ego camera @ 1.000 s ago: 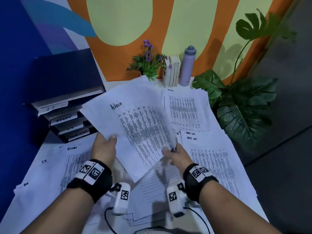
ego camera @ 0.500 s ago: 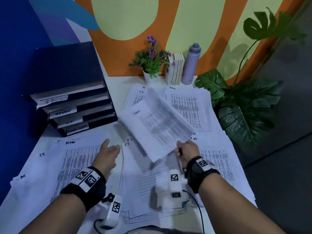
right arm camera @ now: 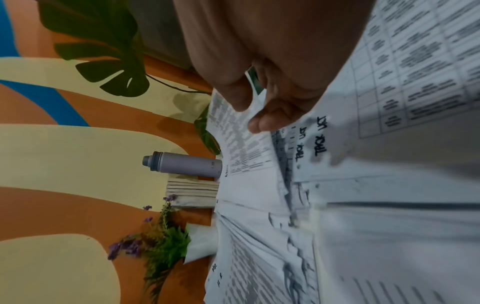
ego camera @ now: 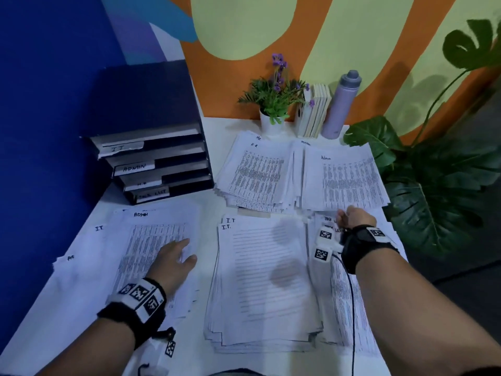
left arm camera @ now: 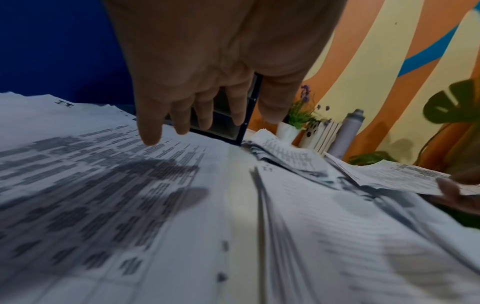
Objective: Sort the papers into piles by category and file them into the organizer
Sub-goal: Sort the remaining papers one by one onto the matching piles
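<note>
Sorted paper piles lie on the white table: HR (ego camera: 254, 175), Admin (ego camera: 349, 180), IT (ego camera: 263, 280), and a task-list pile (ego camera: 349, 294) under my right forearm. My right hand (ego camera: 343, 213) pinches the near edge of the top Admin sheet (right arm camera: 241, 148) between thumb and fingers (right arm camera: 270, 121); the sheet lies on the Admin pile. My left hand (ego camera: 187, 251) is flat with straight fingers (left arm camera: 150, 131) just over the mixed pile (ego camera: 108, 253), whose top sheet reads ADMIN. The black organizer (ego camera: 151, 158) stands far left, its trays labelled IT, ADMIN, HR, TASK LIST.
Along the back wall stand a small flowering plant (ego camera: 273, 104), a row of books (ego camera: 315, 112) and a lilac bottle (ego camera: 343, 104). A large leafy plant (ego camera: 433, 185) crowds the table's right edge. A blue wall borders the left side.
My left hand let go of the Admin sheet and dropped onto the left pile. My right hand swung the sheet away to the far right and laid it on the Admin pile.
</note>
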Tool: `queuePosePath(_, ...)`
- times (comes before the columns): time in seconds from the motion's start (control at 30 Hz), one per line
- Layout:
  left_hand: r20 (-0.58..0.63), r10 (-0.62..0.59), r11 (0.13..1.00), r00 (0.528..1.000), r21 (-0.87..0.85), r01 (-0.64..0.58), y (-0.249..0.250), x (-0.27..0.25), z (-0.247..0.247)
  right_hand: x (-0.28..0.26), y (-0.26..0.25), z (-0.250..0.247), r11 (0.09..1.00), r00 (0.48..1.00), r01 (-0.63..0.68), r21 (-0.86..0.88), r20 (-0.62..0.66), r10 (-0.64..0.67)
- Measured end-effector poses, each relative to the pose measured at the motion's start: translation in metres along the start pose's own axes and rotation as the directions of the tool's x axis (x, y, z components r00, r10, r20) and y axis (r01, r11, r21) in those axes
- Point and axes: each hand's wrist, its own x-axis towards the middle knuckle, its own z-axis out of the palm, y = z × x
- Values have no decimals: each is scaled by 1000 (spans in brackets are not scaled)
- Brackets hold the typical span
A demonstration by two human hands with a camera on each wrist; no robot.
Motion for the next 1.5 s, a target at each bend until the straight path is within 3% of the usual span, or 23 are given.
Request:
queuePosePath(0.2, -42, -187, 928, 981, 321, 190, -59, 1, -13, -51, 53, 30, 995, 994, 15, -95, 107, -5)
queuePosePath(0.3, -88, -264, 892, 960, 356, 278, -89, 2, -31, -93, 95, 56, 976, 963, 62, -208, 271, -3)
queuePosePath(0.37, -96, -300, 868, 949, 386, 313, -107, 3, -43, -122, 118, 72, 946, 908, 95, -309, 417, 45)
queuePosePath(0.5, -9, -303, 831, 953, 487, 269, -138, 1, -54, -160, 164, 109, 838, 785, 231, -494, 603, 139)
queuePosePath(0.63, 91, -196, 852, 976, 508, 124, -152, -8, -53, -173, 200, 133, 693, 746, 384, -610, 647, 156)
queuePosePath(0.77, 155, -75, 863, 985, 504, -14, -162, -23, -48, -177, 213, 148, 660, 787, 407, -631, 610, 98)
queuePosePath(0.87, 109, 41, 904, 993, 420, -83, -164, -28, -54, -182, 215, 156, 568, 820, 450, -689, 571, 43)
queuePosePath(0.93, 54, 68, 953, 996, 292, -81, -164, -24, -62, -182, 216, 159, 508, 840, 463, -726, 542, 8)
queuePosePath(1.0, -2, 0, 988, 1000, 153, 1, -164, -16, -70, -184, 215, 159, 486, 846, 488, -725, 530, -60)
queuePosePath(1.1, -23, -153, 988, 988, -33, 152, -165, 0, -81, -189, 210, 156, 577, 844, 483, -659, 525, -107)
queuePosePath(1.23, -181, -159, 985, 971, -100, 143, -162, 15, -88, -184, 213, 151, 679, 847, 450, -580, 518, -120)
queuePosePath(1.37, -183, -201, 976, 962, -126, 180, -164, 19, -79, -176, 218, 144, 691, 889, 370, -620, 452, -71)
queuePosePath(1.5, -154, -191, 981, 969, -23, 190, -157, 16, -70, -175, 223, 141, 672, 919, 315, -670, 391, -41)
